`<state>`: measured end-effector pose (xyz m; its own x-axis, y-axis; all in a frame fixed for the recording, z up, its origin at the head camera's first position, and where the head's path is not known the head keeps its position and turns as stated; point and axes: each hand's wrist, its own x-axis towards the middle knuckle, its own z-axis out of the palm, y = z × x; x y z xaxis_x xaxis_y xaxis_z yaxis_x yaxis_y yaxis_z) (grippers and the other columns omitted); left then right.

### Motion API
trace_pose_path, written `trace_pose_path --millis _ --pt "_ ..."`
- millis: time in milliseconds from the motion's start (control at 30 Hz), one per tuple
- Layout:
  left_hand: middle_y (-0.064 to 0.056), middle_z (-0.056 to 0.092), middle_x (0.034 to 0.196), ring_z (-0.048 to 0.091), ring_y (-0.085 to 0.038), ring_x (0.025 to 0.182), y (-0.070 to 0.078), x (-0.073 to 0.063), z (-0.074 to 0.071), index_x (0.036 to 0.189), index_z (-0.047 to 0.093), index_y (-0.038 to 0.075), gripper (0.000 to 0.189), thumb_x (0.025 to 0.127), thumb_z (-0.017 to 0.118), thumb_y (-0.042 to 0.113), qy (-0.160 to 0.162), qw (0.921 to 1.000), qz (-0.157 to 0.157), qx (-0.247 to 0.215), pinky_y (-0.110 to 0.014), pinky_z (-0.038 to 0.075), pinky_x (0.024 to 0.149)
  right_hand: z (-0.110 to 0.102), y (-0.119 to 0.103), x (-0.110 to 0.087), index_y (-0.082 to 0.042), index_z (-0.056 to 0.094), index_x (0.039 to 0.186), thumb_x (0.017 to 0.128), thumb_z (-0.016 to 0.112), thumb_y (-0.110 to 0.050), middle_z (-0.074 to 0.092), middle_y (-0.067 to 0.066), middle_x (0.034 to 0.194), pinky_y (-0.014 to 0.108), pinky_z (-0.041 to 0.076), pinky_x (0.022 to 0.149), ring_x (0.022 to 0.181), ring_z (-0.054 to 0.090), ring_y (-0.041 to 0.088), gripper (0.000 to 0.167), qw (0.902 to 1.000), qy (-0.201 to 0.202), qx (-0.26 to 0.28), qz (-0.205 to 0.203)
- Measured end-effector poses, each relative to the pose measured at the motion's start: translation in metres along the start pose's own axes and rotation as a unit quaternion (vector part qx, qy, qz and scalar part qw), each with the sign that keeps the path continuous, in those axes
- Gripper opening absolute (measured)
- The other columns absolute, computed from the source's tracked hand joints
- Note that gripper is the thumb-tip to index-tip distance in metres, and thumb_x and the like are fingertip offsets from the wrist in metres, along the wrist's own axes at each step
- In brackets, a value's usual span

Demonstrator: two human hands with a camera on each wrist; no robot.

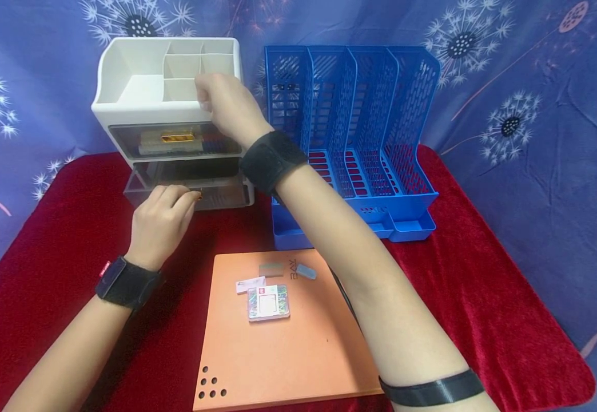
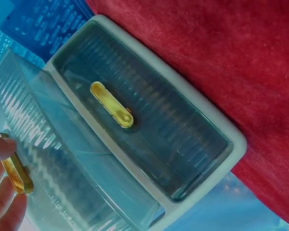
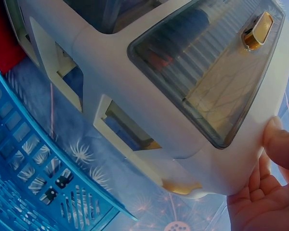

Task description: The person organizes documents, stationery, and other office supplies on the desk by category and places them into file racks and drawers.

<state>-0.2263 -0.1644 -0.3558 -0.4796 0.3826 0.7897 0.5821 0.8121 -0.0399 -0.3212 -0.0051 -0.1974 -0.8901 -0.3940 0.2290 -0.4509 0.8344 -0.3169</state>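
Observation:
A white desk organizer [image 1: 149,109] stands at the back left, with open compartments on top and see-through drawers below. My left hand [image 1: 162,220] pinches the gold handle [image 2: 17,173] of a clear drawer [image 1: 221,194], which is pulled partly out. In the left wrist view, a closed drawer [image 2: 149,120] with its own gold handle lies between it and the red cloth. Above the pulled-out drawer, the top drawer [image 1: 149,143] is closed, with pale items behind its front. My right hand [image 1: 229,106] grips the organizer's upper right front edge, thumb on the front face in the right wrist view.
A blue file rack [image 1: 352,126] stands right of the organizer, close to my right forearm. On an orange board [image 1: 288,360] in front lie a clear box of colourful clips [image 1: 269,303], a pale packet [image 1: 250,285] and two small translucent pieces. Red cloth [image 1: 509,320] covers the table.

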Motion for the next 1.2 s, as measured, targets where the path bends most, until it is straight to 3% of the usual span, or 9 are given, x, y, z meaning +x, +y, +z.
trace_pose_path --millis 200,700,900,1200 --pt "-0.017 0.062 0.085 0.058 -0.033 0.078 0.005 -0.002 -0.005 0.094 0.067 0.000 0.011 0.084 0.063 -0.002 -0.001 1.0000 0.005 -0.003 -0.045 0.050 0.064 0.000 0.000 -0.001 -0.013 0.052 0.092 0.089 0.055 -0.005 0.058 -0.001 0.101 0.023 0.041 0.082 0.092 0.048 0.012 0.009 1.0000 0.003 0.002 -0.004" --pt "-0.018 0.063 0.087 0.058 -0.033 0.078 0.014 -0.006 -0.017 0.096 0.067 0.000 0.011 0.085 0.063 -0.001 -0.044 0.9989 0.005 0.016 -0.044 0.052 0.065 0.000 0.000 -0.001 -0.014 0.052 0.094 0.087 0.055 0.000 0.054 -0.003 0.100 0.022 0.040 0.081 0.092 0.048 0.012 0.015 1.0000 -0.003 -0.003 -0.002" --pt "-0.018 0.063 0.086 0.058 -0.033 0.078 0.016 -0.007 -0.018 0.094 0.066 0.000 0.010 0.085 0.063 0.000 -0.037 0.9992 0.006 0.013 -0.044 0.052 0.063 0.001 0.000 -0.001 -0.014 0.053 0.095 0.087 0.055 -0.001 0.055 -0.003 0.101 0.021 0.040 0.082 0.094 0.048 0.011 0.015 1.0000 -0.006 0.005 0.001" --pt "-0.016 0.063 0.085 0.058 -0.034 0.076 0.018 -0.011 -0.017 0.094 0.067 0.000 0.011 0.085 0.061 -0.001 0.002 0.9998 0.019 -0.005 -0.045 0.050 0.061 0.001 0.000 -0.001 -0.014 0.053 0.095 0.089 0.055 -0.004 0.055 -0.003 0.101 0.021 0.041 0.083 0.093 0.048 0.011 0.012 1.0000 -0.005 0.004 0.003"
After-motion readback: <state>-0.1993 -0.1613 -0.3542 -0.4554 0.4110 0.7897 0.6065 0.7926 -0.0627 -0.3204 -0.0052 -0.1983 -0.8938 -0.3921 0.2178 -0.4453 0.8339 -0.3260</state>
